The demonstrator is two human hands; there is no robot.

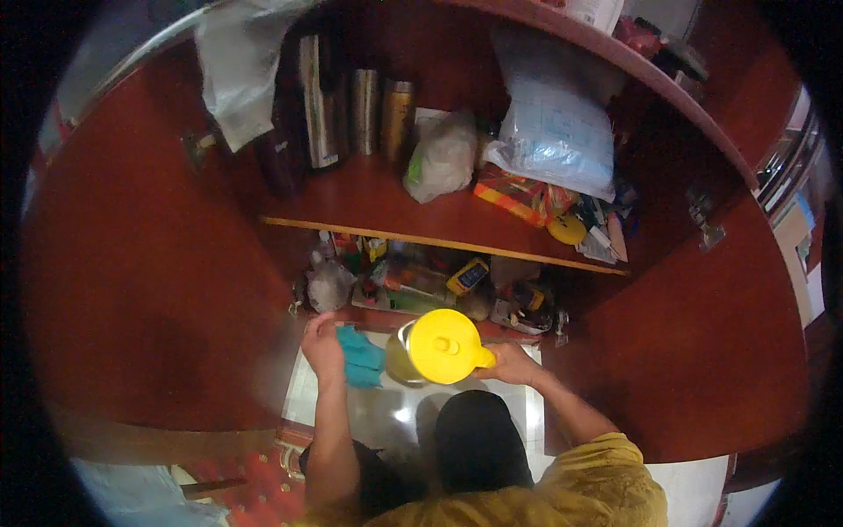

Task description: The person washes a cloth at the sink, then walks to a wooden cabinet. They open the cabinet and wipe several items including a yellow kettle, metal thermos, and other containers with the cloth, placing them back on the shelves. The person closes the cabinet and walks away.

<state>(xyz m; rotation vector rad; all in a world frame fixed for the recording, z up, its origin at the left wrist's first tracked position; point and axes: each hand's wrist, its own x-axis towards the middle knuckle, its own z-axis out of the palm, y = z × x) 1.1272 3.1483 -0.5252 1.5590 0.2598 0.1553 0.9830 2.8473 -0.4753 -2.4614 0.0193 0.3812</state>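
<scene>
A teal cloth [362,356] hangs from my left hand [323,349], its top corner between the fingers. My right hand [510,364] grips a round container with a yellow lid [444,346] at the lid's tab on the right side. The lid has a small raised knob in its middle. Below and left of the lid shows part of a metallic-looking body [403,362]; how it joins the lid is partly hidden. Cloth and container are side by side, with a small gap between them, above a pale floor.
An open wooden cabinet stands ahead, a door on each side. Its shelf [369,197] bears steel flasks [366,112], a knotted plastic bag [444,158] and a wrapped package [560,132]. Beneath are a yellow bottle [468,276], a tied bag [328,286] and trays. My knee [484,441] is close below.
</scene>
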